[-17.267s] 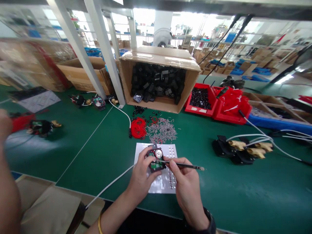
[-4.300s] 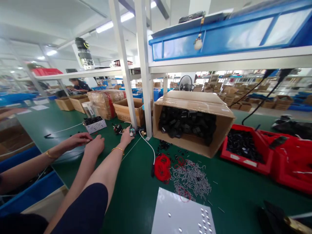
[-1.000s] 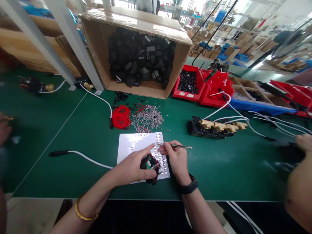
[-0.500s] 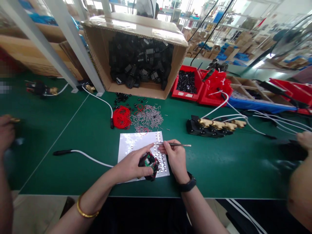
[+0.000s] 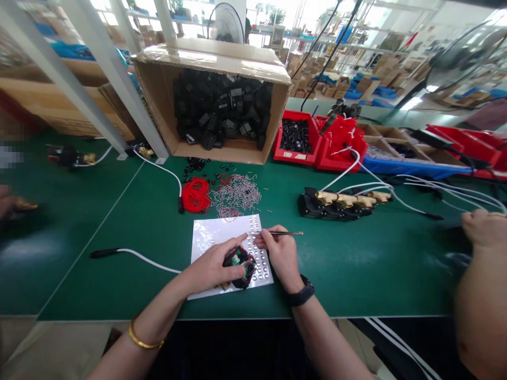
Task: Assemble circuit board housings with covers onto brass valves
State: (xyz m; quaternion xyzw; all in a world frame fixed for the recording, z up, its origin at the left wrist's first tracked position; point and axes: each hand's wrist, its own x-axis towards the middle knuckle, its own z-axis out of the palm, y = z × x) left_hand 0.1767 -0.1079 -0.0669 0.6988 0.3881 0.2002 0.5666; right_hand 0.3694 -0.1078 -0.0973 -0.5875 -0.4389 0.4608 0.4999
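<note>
My left hand (image 5: 209, 266) is closed round a small black unit with a green circuit board (image 5: 240, 260), held low over a white sheet (image 5: 206, 240) dotted with small silver discs (image 5: 259, 259). My right hand (image 5: 279, 254) pinches thin metal tweezers (image 5: 282, 233), whose tip points left over the top of the disc rows. A white cable (image 5: 142, 258) runs left from under my left hand across the green table (image 5: 356, 269).
Behind the sheet lie a red wire coil (image 5: 195, 195) and a heap of small metal pins (image 5: 236, 192). A tipped cardboard box of black parts (image 5: 222, 113), red bins (image 5: 296, 138) and a row of brass-fitted units (image 5: 344, 202) stand beyond. Other people's hands appear at the far left (image 5: 8, 198) and right (image 5: 483, 227).
Over the last second my hands have stayed over the sheet, the tweezers still by the discs. Earlier I reached left to the far table, then came back here with another unit.
</note>
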